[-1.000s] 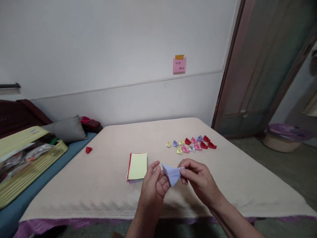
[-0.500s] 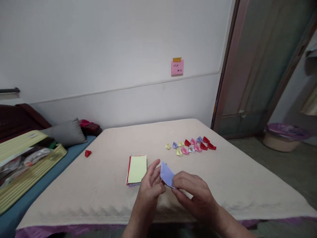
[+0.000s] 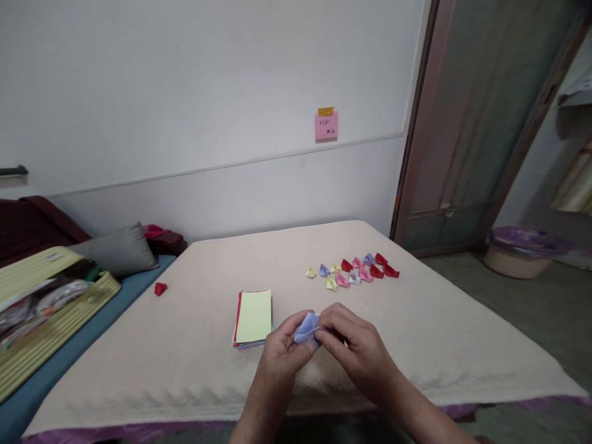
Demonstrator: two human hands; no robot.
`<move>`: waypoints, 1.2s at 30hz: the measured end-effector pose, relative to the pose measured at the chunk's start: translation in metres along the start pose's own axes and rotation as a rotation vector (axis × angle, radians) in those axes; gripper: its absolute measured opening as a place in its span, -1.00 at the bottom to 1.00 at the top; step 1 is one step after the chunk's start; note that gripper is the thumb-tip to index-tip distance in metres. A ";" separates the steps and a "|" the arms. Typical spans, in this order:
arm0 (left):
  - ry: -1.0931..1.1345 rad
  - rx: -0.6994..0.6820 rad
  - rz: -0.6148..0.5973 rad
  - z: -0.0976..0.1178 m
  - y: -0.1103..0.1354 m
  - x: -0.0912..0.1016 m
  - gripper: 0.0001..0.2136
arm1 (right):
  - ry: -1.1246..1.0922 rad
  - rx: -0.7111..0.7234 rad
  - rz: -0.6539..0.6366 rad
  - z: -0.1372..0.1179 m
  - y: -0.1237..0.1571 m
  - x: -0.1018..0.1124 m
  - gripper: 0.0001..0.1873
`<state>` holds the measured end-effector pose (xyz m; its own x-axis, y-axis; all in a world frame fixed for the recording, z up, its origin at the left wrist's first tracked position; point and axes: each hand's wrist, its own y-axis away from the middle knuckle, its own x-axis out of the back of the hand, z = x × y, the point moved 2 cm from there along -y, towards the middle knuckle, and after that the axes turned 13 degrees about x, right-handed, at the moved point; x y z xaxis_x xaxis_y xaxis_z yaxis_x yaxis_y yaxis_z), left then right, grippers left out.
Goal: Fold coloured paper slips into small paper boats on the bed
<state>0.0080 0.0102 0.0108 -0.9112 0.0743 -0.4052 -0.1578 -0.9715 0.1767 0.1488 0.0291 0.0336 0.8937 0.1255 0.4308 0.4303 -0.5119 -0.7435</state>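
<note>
A small folded piece of lavender paper (image 3: 305,330) is between my two hands, above the near part of the covered table. My left hand (image 3: 283,351) grips its left side, thumb in front and fingers behind. The fingertips of my right hand (image 3: 354,339) pinch its right edge, and they hide part of the folds. Just left of my left hand lies a stack of coloured paper sheets (image 3: 253,316), pale yellow on top with red and other colours showing at the edges.
Several small folded paper boats (image 3: 354,277) in red, pink, yellow and lavender lie at the right back. One red folded paper piece (image 3: 160,288) sits far left. A cream cloth (image 3: 194,357) covers the table. Left stand a grey cushion (image 3: 121,250) and an open yellow case (image 3: 60,324).
My left fingers have closed onto the lavender paper, which now sits lower and looks smaller and more tilted. Both hands have come closer together. The view has shifted slightly.
</note>
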 end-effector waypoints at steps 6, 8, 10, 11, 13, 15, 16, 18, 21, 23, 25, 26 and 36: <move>-0.025 0.005 -0.109 -0.003 -0.001 -0.002 -0.65 | 0.041 -0.099 0.002 0.003 -0.002 0.000 -0.88; -0.016 0.026 -0.135 -0.005 0.000 -0.003 -0.66 | 0.066 -0.162 0.016 0.004 -0.001 0.000 -0.94; -0.003 0.061 -0.127 -0.006 -0.001 -0.003 -0.66 | 0.078 -0.245 0.037 0.007 0.000 0.001 -0.93; 0.012 0.077 -0.102 -0.007 -0.001 -0.003 -0.65 | 0.063 -0.280 0.045 0.009 0.001 0.001 -0.91; 0.053 0.097 -0.030 -0.006 -0.001 -0.003 -0.62 | -0.014 -0.309 0.047 0.012 0.002 0.000 -0.90; 0.087 0.090 0.032 -0.005 -0.002 -0.003 -0.56 | -0.106 -0.292 0.045 0.014 0.002 0.000 -0.90; 0.092 0.079 0.050 -0.004 -0.002 -0.004 -0.55 | -0.144 -0.281 0.048 0.014 0.002 0.000 -0.90; 0.084 0.050 0.060 -0.003 -0.002 -0.005 -0.58 | -0.206 -0.283 0.060 0.015 0.001 0.000 -0.88; 0.080 0.022 0.051 -0.004 -0.005 -0.005 -0.70 | -0.289 -0.328 0.075 0.018 0.000 0.000 -0.88; 0.076 0.018 0.033 -0.007 -0.007 -0.003 -0.73 | -0.326 -0.353 0.074 0.021 0.001 -0.001 -0.89; 0.066 0.018 0.009 -0.010 -0.010 0.000 -0.74 | -0.342 -0.372 0.080 0.024 0.001 -0.003 -0.91; 0.060 0.016 0.000 -0.011 -0.011 0.001 -0.74 | -0.342 -0.379 0.088 0.026 0.002 -0.004 -0.92; -0.100 0.152 0.161 -0.009 -0.008 0.008 -0.74 | -0.247 -0.374 0.137 0.028 0.001 -0.004 -0.91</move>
<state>0.0053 0.0162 -0.0019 -0.9612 -0.0498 -0.2712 -0.0558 -0.9281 0.3681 0.1494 0.0520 0.0167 0.9621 0.2104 0.1733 0.2712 -0.8033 -0.5302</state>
